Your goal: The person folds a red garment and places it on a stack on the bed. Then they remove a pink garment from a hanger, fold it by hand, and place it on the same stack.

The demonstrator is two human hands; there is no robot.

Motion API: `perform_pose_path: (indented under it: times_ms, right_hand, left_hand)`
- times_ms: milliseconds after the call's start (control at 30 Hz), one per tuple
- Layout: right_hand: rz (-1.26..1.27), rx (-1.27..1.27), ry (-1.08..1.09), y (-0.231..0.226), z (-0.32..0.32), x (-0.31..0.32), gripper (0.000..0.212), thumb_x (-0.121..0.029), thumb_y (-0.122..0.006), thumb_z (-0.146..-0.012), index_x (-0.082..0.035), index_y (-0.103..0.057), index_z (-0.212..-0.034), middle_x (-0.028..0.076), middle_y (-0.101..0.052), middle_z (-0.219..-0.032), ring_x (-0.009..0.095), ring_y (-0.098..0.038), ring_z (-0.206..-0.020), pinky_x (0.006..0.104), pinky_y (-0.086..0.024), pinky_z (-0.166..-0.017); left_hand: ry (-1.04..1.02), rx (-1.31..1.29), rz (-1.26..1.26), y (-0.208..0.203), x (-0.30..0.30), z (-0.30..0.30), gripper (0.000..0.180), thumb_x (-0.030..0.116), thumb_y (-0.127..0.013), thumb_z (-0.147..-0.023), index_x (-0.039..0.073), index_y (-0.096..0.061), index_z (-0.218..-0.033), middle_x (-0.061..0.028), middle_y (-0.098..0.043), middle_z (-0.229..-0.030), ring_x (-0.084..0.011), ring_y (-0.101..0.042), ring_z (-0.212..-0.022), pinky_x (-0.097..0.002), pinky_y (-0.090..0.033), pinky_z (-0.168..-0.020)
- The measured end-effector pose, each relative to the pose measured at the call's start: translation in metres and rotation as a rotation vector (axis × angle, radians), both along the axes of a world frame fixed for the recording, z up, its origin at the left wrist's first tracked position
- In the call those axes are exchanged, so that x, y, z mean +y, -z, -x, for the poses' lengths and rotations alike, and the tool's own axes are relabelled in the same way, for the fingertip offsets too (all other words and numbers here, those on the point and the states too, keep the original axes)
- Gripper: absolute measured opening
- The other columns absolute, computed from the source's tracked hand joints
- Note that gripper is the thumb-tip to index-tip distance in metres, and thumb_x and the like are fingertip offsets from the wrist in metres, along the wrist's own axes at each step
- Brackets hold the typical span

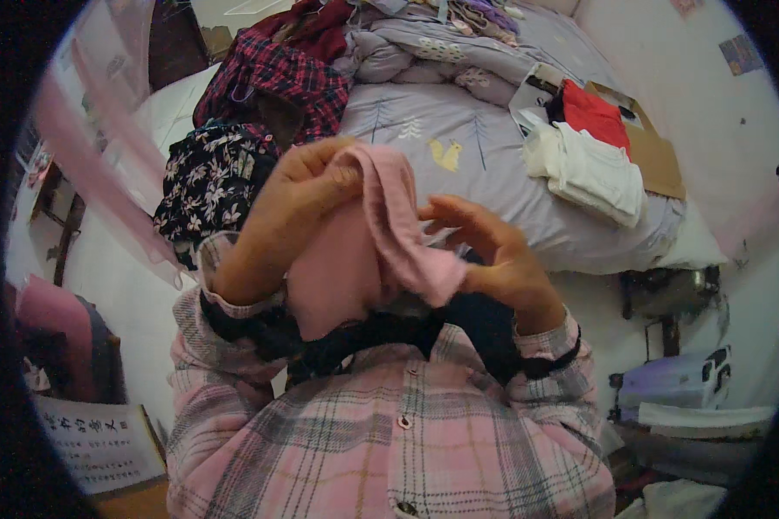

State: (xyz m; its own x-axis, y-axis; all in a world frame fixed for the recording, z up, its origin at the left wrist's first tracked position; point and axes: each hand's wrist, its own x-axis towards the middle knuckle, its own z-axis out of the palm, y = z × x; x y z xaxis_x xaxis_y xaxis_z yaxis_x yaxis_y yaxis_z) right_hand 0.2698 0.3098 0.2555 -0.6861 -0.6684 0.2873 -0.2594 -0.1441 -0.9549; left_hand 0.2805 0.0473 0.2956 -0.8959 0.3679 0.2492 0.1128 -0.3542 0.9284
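Note:
In front of my chest hangs a folded pink piece of soft cloth [333,272], its exact kind not clear. My left hand [307,186] is closed on its upper fold, with the fingers partly hidden by the fabric. One loose end of the cloth droops to the right. Beside that end is my right hand [498,259], its fingers apart and the thumb at the edge of the fabric; it does not appear to grip it.
Ahead is a bed with a grey patterned sheet [389,130] and a bunched quilt [415,52]. On its right lie folded white clothes [589,169], a red garment [595,115] and a cardboard box [653,156]. Dark floral [212,182] and plaid clothes [277,82] lie left.

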Motion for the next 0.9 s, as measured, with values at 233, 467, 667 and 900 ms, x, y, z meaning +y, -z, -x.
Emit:
perform_pose_path:
  times_ms: [233, 467, 667, 900]
  right_hand:
    - [-0.058, 0.178, -0.102, 0.024, -0.003, -0.032, 0.067, -0.021, -0.079, -0.073, -0.002, -0.049, -0.131, 0.014, -0.057, -0.127, 0.024, -0.053, -0.118, 0.0357, -0.041, -0.099]
    - [-0.58, 0.158, -0.27, 0.114, 0.015, -0.042, 0.044, -0.018, -0.079, -0.067, -0.005, -0.066, -0.107, 0.011, -0.07, -0.095, 0.024, -0.064, -0.085, 0.0354, -0.05, -0.08]
    - [-0.5, 0.118, 0.076, 0.084, 0.063, 0.023, 0.036, -0.003, -0.069, -0.07, -0.002, -0.068, -0.106, 0.007, -0.071, -0.095, 0.016, -0.064, -0.087, 0.0311, -0.051, -0.082]
    - [-0.587, 0.784, 1.121, -0.001, 0.081, 0.113, 0.034, -0.021, -0.068, -0.081, -0.005, -0.062, -0.111, 0.014, -0.065, -0.109, 0.034, -0.064, -0.098, 0.0404, -0.05, -0.084]
  left_hand:
    - [-0.13, 0.013, -0.032, -0.035, 0.0, 0.004, 0.029, 0.016, -0.061, -0.094, 0.001, -0.061, -0.119, -0.0041, -0.066, -0.107, -0.0134, -0.062, -0.096, -0.0267, -0.051, -0.085]
    - [-0.372, 0.186, 0.037, -0.043, -0.027, -0.007, 0.029, 0.016, -0.061, -0.094, 0.001, -0.061, -0.118, -0.004, -0.066, -0.108, -0.0137, -0.062, -0.096, -0.0272, -0.051, -0.085]
    - [-0.737, 0.426, 0.089, -0.061, -0.083, -0.009, 0.028, 0.015, -0.061, -0.093, 0.001, -0.061, -0.118, -0.0039, -0.066, -0.108, -0.0139, -0.063, -0.096, -0.0275, -0.051, -0.085]
    - [-0.997, 0.595, 0.159, -0.069, -0.128, 0.003, 0.027, 0.014, -0.062, -0.093, 0.001, -0.06, -0.117, -0.0039, -0.066, -0.109, -0.0143, -0.063, -0.096, -0.0279, -0.051, -0.085]
